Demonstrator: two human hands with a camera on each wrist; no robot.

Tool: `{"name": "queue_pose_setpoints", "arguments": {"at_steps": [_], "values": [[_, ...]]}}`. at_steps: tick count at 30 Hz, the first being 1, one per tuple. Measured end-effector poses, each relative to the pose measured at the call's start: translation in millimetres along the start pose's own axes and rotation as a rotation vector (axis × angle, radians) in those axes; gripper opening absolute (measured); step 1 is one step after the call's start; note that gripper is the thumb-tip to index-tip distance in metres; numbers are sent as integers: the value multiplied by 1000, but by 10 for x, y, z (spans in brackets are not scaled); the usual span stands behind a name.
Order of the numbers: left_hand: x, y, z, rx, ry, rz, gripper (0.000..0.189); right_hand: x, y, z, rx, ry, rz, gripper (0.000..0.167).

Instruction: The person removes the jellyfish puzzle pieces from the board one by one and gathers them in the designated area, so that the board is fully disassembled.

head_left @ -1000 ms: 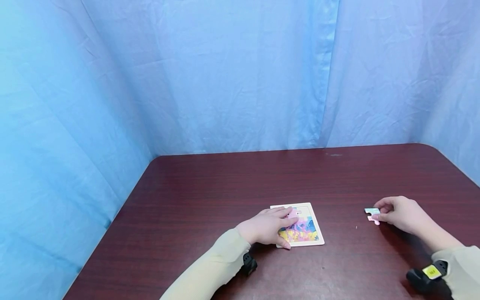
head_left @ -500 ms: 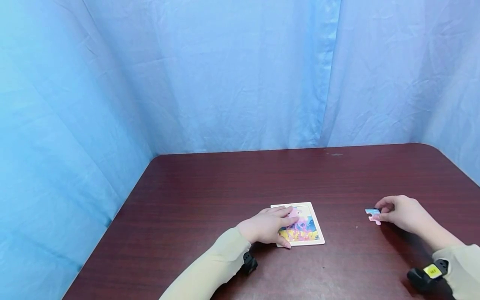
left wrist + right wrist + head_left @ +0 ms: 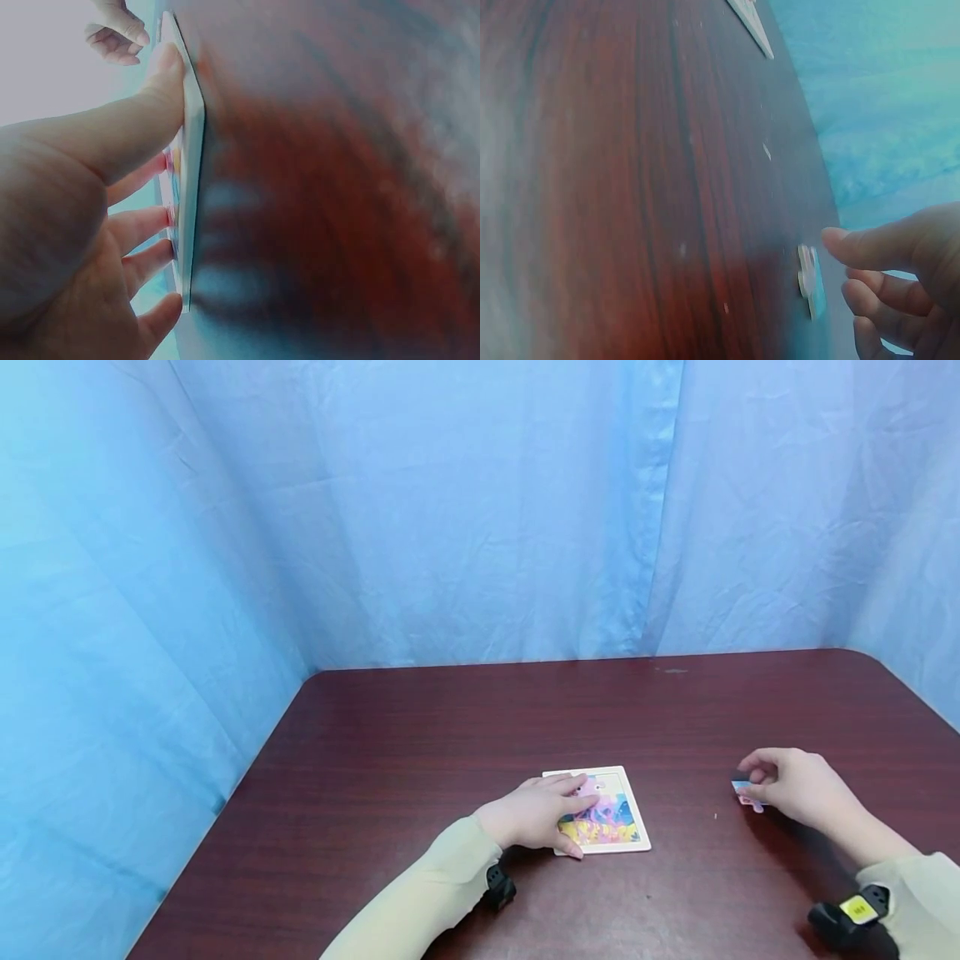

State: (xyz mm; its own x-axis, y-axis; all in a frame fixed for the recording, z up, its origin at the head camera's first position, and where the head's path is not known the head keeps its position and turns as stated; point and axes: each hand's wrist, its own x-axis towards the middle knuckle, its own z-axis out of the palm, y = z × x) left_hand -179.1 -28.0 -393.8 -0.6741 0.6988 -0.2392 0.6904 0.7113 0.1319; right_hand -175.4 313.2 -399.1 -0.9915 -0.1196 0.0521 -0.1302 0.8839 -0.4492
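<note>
A puzzle piece (image 3: pixel 810 281) lies on the table (image 3: pixel 450 727) just beside the right hand (image 3: pixel 798 785).
The piece shows blue and pink; the right hand's fingers are loosely bent with nothing between them, the thumb tip narrowly clear of the piece in the right wrist view. Well apart toward the person's left, the left hand (image 3: pixel 531 814) rests on a white-framed picture puzzle (image 3: pixel 640 818), fingers spread, thumb on the frame's near edge. A yellow label (image 3: pixel 858 909) on the right wrist's black device (image 3: pixel 828 927) carries dark marks too small to read. Blue curtains (image 3: pixel 450 510) hang behind.
</note>
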Motion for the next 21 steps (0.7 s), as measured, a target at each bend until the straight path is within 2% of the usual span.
{"name": "queue_pose_setpoints", "arguments": {"at_steps": [8,13,21], "values": [[1,6,12,-16,15,-8,76,3,-177,81,50,-8,-10,22],[-7,19,-23,27,27,11,75,44,-310,137,15,24,-58,19],[-73,28,-51,121,46,20,69,124,-614,251,77,-16,-78,20]]}}
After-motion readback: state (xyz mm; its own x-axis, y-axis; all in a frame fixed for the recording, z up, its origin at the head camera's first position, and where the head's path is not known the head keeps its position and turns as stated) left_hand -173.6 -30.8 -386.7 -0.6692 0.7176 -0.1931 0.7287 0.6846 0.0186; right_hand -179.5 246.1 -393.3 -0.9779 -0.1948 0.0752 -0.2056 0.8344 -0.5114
